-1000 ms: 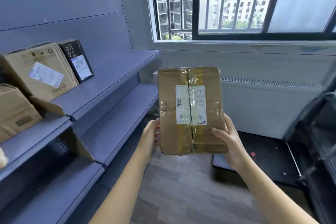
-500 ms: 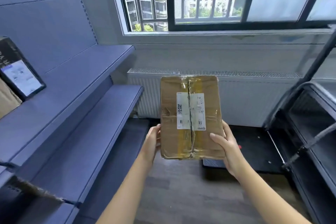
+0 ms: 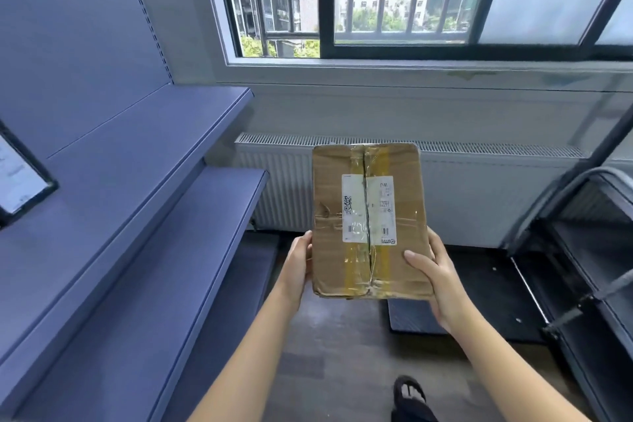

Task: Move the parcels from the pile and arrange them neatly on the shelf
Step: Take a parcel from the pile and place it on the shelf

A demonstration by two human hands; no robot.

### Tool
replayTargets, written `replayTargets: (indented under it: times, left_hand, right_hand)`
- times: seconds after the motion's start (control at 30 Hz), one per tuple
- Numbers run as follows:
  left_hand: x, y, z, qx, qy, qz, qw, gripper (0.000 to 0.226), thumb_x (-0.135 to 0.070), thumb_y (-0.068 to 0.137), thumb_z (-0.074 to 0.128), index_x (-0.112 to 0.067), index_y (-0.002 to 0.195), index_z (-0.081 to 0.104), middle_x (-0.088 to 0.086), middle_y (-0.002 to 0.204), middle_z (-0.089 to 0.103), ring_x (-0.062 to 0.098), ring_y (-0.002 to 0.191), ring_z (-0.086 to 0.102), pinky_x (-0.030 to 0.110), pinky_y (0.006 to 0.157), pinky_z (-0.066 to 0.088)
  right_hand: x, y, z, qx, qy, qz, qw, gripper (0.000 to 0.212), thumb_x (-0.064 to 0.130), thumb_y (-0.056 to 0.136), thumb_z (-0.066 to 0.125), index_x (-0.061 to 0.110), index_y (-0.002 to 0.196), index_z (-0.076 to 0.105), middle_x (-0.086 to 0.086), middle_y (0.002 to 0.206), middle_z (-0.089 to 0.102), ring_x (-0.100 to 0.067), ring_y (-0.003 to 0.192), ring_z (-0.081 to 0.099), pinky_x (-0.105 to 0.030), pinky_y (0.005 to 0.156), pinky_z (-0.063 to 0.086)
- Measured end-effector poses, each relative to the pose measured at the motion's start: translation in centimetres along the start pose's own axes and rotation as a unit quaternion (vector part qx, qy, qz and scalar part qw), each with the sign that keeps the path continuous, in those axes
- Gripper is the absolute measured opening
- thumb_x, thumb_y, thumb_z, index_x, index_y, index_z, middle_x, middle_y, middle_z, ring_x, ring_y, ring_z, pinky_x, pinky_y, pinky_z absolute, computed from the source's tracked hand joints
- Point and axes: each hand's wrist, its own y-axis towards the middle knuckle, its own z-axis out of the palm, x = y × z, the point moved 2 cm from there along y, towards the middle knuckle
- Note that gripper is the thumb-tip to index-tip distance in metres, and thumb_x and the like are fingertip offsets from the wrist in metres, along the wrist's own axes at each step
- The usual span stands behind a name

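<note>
Half through carry step, by the look: gripping parcel (image 3: 368, 221) upright in mid-air, well clear of shelf (image 3: 137, 175) at left, w/ left hand (image 3: 298, 267) curled round its left edge & right hand (image 3: 435, 277) round lower right corner. Next prob. needs: swing left, lay on bare shelf, square up near black box (image 3: 20, 181).

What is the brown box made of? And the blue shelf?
The flat brown parcel box looks like matte cardboard: creased, with dented corners, wrapped in glossy clear and yellow tape. The blue shelf seems to be painted sheet metal: smooth, with thin folded edges, though I'm unsure.
</note>
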Motion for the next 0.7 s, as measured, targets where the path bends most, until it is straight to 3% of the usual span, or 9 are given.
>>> replayTargets:
  times: [0.1,0.2,0.27,0.43,0.5,0.6,0.7]
  left_hand:
    - [-0.4,1.6,-0.7,-0.020,-0.009,-0.015,1.000,0.058,-0.056,0.092,0.043,-0.006,0.117,0.061,0.003,0.092,0.069,0.018,0.086,0.067,0.030,0.071,0.052]
    - [-1.1,3.7,-0.8,-0.035,-0.020,-0.020,0.999,0.073,-0.066,0.077,0.049,-0.009,0.122,0.061,0.010,0.111,0.069,0.026,0.105,0.066,0.044,0.095,0.052]
    - [-1.6,5.3,-0.6,-0.057,-0.024,-0.020,0.998,0.078,-0.069,0.071,0.051,-0.011,0.121,0.061,0.013,0.116,0.067,0.028,0.110,0.064,0.047,0.101,0.048]
    - [-3.6,10.3,0.9,-0.070,-0.015,0.006,0.997,0.071,-0.074,0.077,0.045,-0.021,0.121,0.062,0.007,0.117,0.068,0.024,0.111,0.063,0.049,0.101,0.046]
    - [-5.1,12.4,1.7,-0.079,-0.009,0.028,0.996,0.062,-0.069,0.088,0.038,-0.022,0.121,0.062,0.005,0.115,0.068,0.022,0.108,0.063,0.039,0.094,0.048]
    - [-7.6,15.7,2.4,-0.111,-0.014,0.066,0.992,0.075,-0.071,0.080,0.041,-0.013,0.125,0.057,0.006,0.110,0.067,0.018,0.095,0.063,0.033,0.080,0.047]
    - [-9.6,17.8,2.4,-0.158,-0.033,0.093,0.983,0.066,-0.068,0.074,0.045,-0.019,0.116,0.058,0.005,0.115,0.064,0.021,0.104,0.060,0.039,0.093,0.047]
  right_hand:
    - [-0.3,2.3,0.6,0.010,0.010,0.005,1.000,0.086,0.038,0.057,0.077,0.032,0.137,0.046,0.001,0.119,0.068,-0.021,0.107,0.066,-0.027,0.077,0.056]
    - [-0.6,5.0,0.6,0.018,0.016,0.010,1.000,0.078,0.030,0.065,0.075,0.031,0.137,0.046,0.002,0.120,0.068,-0.020,0.108,0.066,-0.027,0.079,0.055]
    - [-0.6,7.1,0.4,0.032,0.012,0.013,0.999,0.080,0.034,0.064,0.076,0.031,0.138,0.045,0.002,0.122,0.067,-0.019,0.110,0.065,-0.032,0.085,0.053]
    - [-0.1,13.4,-1.2,0.062,0.004,0.023,0.998,0.086,0.043,0.057,0.077,0.036,0.137,0.045,0.005,0.126,0.065,-0.020,0.117,0.061,-0.043,0.097,0.049]
    - [0.5,15.9,-2.2,0.079,-0.004,0.022,0.997,0.086,0.043,0.057,0.076,0.038,0.137,0.045,0.008,0.128,0.063,-0.017,0.116,0.061,-0.038,0.094,0.051]
    - [1.7,19.7,-3.8,0.114,-0.004,0.029,0.993,0.084,0.040,0.056,0.076,0.036,0.135,0.047,0.006,0.124,0.066,-0.016,0.110,0.065,-0.026,0.081,0.055]
    - [2.7,23.3,-4.9,0.149,-0.015,0.043,0.988,0.080,0.040,0.056,0.076,0.039,0.131,0.050,0.005,0.122,0.067,-0.018,0.107,0.067,-0.027,0.079,0.055]
